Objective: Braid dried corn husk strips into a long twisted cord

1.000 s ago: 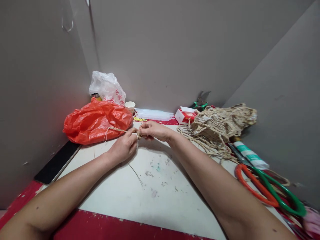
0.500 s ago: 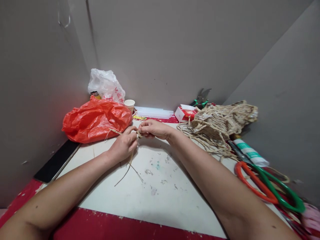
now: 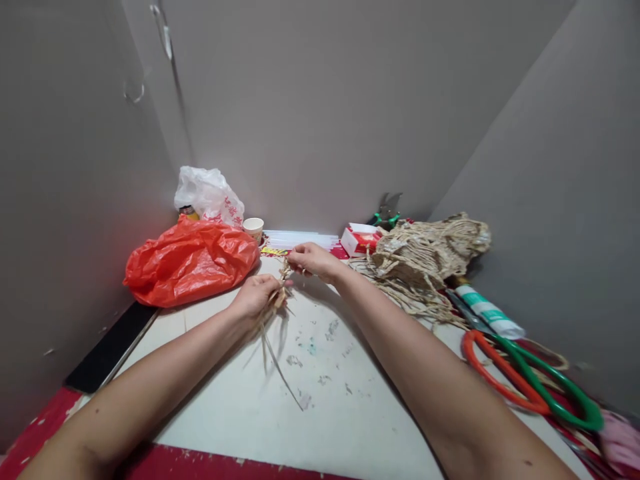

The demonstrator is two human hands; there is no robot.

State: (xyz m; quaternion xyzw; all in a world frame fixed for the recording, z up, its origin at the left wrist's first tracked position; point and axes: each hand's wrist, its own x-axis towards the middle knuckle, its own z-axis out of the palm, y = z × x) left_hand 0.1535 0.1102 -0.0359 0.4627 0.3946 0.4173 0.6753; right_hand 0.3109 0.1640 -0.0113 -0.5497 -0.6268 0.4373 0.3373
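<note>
Left hand point(image 3: 257, 293) is pinching straw strands point(image 3: 279, 300) above tabletop point(image 3: 350, 413); right hand point(image 3: 309, 259) is gripping their far end. Strand-working step seems ongoing; next move is probably needing steady left hold.

- Straw strands point(image 3: 284, 272): dry, fibrous and matt, rough even from where I stand.
- Cord bundle point(image 3: 425, 248): coarse, twisted plant fibre by its look, dull all over.
- Red bag point(image 3: 193, 263): thin crinkled plastic with a glossy sheen.
- White bag point(image 3: 203, 190): translucent plastic, wrinkled.
- Cup point(image 3: 253, 229): seemingly paper, smooth and matt.
- Clear sticks point(image 3: 305, 240): smooth, translucent, plastic-looking.
- Scissors point(image 3: 595, 417): smooth, shiny plastic on the handles.
- Phone point(image 3: 110, 350): smooth dark face.
- White board point(image 3: 360, 423): smooth but blotched with marks.
- Wall point(image 3: 310, 113): flat matt grey.
- Pink cloth point(image 3: 620, 435): soft-looking, matt.
</note>
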